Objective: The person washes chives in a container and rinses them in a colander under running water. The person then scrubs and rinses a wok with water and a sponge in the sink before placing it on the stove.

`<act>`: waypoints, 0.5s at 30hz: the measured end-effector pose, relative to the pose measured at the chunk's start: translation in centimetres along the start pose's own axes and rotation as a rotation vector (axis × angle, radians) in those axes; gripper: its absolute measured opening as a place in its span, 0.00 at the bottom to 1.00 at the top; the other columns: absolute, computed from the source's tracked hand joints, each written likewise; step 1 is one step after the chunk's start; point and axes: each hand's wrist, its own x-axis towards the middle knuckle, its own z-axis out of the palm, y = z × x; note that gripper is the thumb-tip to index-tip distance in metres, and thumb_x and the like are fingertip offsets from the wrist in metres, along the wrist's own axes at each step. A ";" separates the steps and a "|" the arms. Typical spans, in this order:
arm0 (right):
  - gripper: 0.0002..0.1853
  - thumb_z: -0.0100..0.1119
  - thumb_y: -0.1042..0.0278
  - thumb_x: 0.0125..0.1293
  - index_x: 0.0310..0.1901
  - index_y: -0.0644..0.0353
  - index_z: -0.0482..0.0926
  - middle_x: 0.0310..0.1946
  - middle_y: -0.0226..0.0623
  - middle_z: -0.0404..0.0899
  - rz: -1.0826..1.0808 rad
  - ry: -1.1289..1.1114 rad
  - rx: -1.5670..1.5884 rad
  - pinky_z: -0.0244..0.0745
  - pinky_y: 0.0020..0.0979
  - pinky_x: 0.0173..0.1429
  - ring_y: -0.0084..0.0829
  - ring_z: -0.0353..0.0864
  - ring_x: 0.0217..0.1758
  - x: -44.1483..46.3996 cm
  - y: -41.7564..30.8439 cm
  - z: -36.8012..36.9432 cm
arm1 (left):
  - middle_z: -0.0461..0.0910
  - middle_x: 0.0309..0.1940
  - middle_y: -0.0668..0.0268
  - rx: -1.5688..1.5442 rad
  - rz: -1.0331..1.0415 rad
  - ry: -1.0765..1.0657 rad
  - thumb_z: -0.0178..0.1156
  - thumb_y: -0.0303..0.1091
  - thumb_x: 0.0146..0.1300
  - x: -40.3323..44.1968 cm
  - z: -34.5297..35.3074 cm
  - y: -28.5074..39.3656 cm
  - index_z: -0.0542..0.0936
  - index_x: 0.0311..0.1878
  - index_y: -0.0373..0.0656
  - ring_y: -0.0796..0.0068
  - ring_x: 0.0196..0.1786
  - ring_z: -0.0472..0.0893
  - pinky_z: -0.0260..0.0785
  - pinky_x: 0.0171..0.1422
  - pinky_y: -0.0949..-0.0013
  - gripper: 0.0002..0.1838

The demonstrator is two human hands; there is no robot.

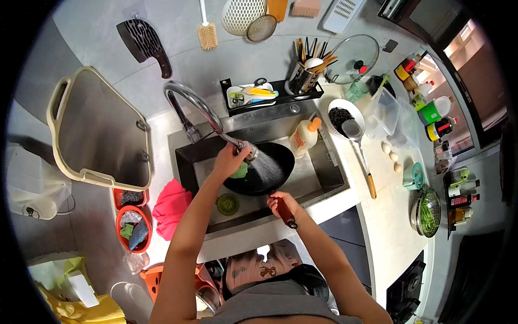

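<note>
My left hand (231, 161) is closed around the faucet's pull-out spray head (247, 150), and a fan of water comes from it into the black wok (253, 185). My right hand (284, 205) grips the wok's brown handle (285, 211), holding the wok tilted over the sink (322, 171). Something green (240, 171), like a scouring pad, shows just under my left hand; whether I hold it or it lies in the wok, I cannot tell. A round green drain strainer (227, 204) sits in the sink near my left forearm. An orange-capped pump bottle (304, 137) stands in the sink's back right corner.
A white bowl of dark food (341, 114) and a long-handled spatula (364, 156) lie right of the sink, with several eggs (394, 156) beyond. A pink cloth (172, 208) lies left. A cutting board (100, 129) stands upright; a cleaver (143, 44) hangs on the wall.
</note>
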 end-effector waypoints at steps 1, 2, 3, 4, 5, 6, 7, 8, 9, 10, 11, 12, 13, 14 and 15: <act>0.06 0.51 0.75 0.54 0.34 0.64 0.67 0.24 0.28 0.68 0.012 0.005 0.014 0.69 0.16 0.24 0.16 0.68 0.21 0.2 0.1 0.0 | 0.77 0.26 0.55 -0.058 0.012 0.012 0.53 0.57 0.54 0.5 0.3 0.0 0.69 0.47 0.38 0.55 0.32 0.77 0.66 0.34 0.61 0.30; 0.06 0.51 0.75 0.54 0.33 0.63 0.67 0.24 0.28 0.68 0.024 0.010 0.030 0.69 0.16 0.24 0.16 0.68 0.21 0.3 0.1 0.0 | 0.77 0.28 0.55 0.008 0.027 0.050 0.52 0.57 0.54 1.0 0.3 -0.2 0.68 0.48 0.38 0.55 0.32 0.77 0.66 0.34 0.60 0.30; 0.06 0.51 0.75 0.54 0.33 0.64 0.67 0.24 0.28 0.68 0.038 -0.003 0.042 0.68 0.16 0.23 0.16 0.68 0.20 0.2 0.0 0.0 | 0.77 0.29 0.55 0.123 0.020 0.077 0.53 0.56 0.54 0.8 -0.1 0.2 0.68 0.48 0.38 0.59 0.31 0.77 0.66 0.34 0.62 0.30; 0.05 0.51 0.75 0.54 0.32 0.64 0.67 0.24 0.28 0.68 0.052 -0.016 0.054 0.68 0.16 0.23 0.16 0.68 0.20 0.1 0.0 0.0 | 0.77 0.29 0.56 0.238 0.012 0.104 0.53 0.56 0.55 0.6 -0.6 0.5 0.68 0.48 0.37 0.62 0.30 0.77 0.65 0.33 0.64 0.29; 0.05 0.51 0.75 0.54 0.32 0.64 0.67 0.23 0.29 0.68 0.068 -0.028 0.066 0.68 0.16 0.23 0.16 0.67 0.20 0.0 -0.1 -0.1 | 0.77 0.30 0.57 0.353 0.004 0.132 0.53 0.55 0.55 0.4 -1.2 0.8 0.68 0.48 0.37 0.65 0.30 0.76 0.65 0.33 0.65 0.29; 0.05 0.51 0.75 0.55 0.31 0.64 0.67 0.23 0.29 0.68 0.062 0.000 0.052 0.68 0.16 0.23 0.16 0.67 0.19 0.0 -0.1 0.0 | 0.77 0.29 0.56 0.385 -0.067 0.038 0.52 0.57 0.55 0.0 -2.1 1.4 0.67 0.48 0.36 0.63 0.30 0.76 0.65 0.33 0.65 0.31; 0.04 0.50 0.75 0.55 0.30 0.64 0.66 0.23 0.29 0.68 0.056 0.026 0.038 0.68 0.16 0.23 0.16 0.67 0.19 0.0 -0.1 0.1 | 0.77 0.28 0.57 0.324 -0.055 0.015 0.52 0.57 0.55 -0.1 -2.0 0.9 0.67 0.48 0.36 0.63 0.29 0.76 0.65 0.33 0.65 0.31; 0.04 0.50 0.75 0.55 0.30 0.64 0.66 0.23 0.29 0.67 0.050 0.053 0.026 0.68 0.16 0.23 0.16 0.67 0.19 0.0 -0.1 0.2 | 0.76 0.27 0.58 0.264 -0.042 -0.009 0.52 0.57 0.55 -0.3 -1.7 0.1 0.67 0.48 0.36 0.64 0.29 0.75 0.65 0.33 0.65 0.31; 0.04 0.50 0.75 0.55 0.28 0.62 0.65 0.22 0.29 0.67 0.029 0.066 -0.031 0.68 0.17 0.23 0.17 0.66 0.19 0.3 0.0 0.3 | 0.76 0.26 0.59 0.204 -0.030 -0.033 0.52 0.57 0.55 -0.5 -1.7 0.3 0.67 0.48 0.36 0.64 0.28 0.75 0.64 0.32 0.65 0.31; 0.05 0.50 0.76 0.55 0.26 0.60 0.64 0.21 0.29 0.66 0.008 0.080 -0.088 0.67 0.18 0.23 0.17 0.66 0.18 0.7 0.2 0.5 | 0.77 0.29 0.55 0.100 -0.084 -0.086 0.53 0.60 0.52 -0.7 -1.7 1.1 0.68 0.48 0.37 0.57 0.32 0.77 0.66 0.35 0.62 0.34; 0.07 0.50 0.76 0.55 0.24 0.59 0.63 0.19 0.29 0.66 -0.014 0.094 -0.146 0.66 0.19 0.23 0.18 0.65 0.18 1.2 0.4 0.5 | 0.77 0.29 0.56 0.012 -0.065 -0.064 0.53 0.60 0.51 -0.5 -1.2 1.0 0.68 0.48 0.37 0.57 0.32 0.76 0.66 0.35 0.62 0.34; 0.07 0.50 0.77 0.55 0.24 0.59 0.63 0.20 0.30 0.66 0.000 0.116 -0.163 0.65 0.20 0.22 0.18 0.65 0.18 1.8 0.4 0.3 | 0.77 0.29 0.57 -0.077 -0.043 -0.042 0.54 0.60 0.51 -0.1 -0.5 0.5 0.68 0.49 0.37 0.58 0.32 0.76 0.66 0.36 0.63 0.35; 0.06 0.50 0.76 0.55 0.24 0.59 0.64 0.19 0.30 0.66 -0.055 0.145 -0.256 0.66 0.21 0.22 0.20 0.66 0.18 1.6 0.7 0.7 | 0.77 0.29 0.57 -0.167 -0.020 -0.021 0.54 0.61 0.50 0.3 -0.1 0.2 0.68 0.49 0.37 0.58 0.31 0.76 0.66 0.36 0.63 0.35; 0.05 0.50 0.76 0.54 0.24 0.60 0.65 0.19 0.31 0.67 -0.109 0.175 -0.348 0.66 0.22 0.22 0.21 0.66 0.18 1.3 1.0 1.0 | 0.77 0.30 0.56 0.008 0.003 0.041 0.54 0.60 0.51 0.6 -0.2 -0.4 0.67 0.50 0.37 0.56 0.33 0.77 0.67 0.38 0.62 0.35; 0.04 0.50 0.76 0.54 0.25 0.60 0.66 0.18 0.32 0.67 -0.162 0.205 -0.441 0.66 0.23 0.22 0.22 0.67 0.18 0.9 1.3 1.5 | 0.77 0.30 0.55 0.122 -0.011 0.072 0.54 0.59 0.51 0.5 -0.7 -0.1 0.67 0.51 0.38 0.55 0.34 0.77 0.67 0.38 0.61 0.35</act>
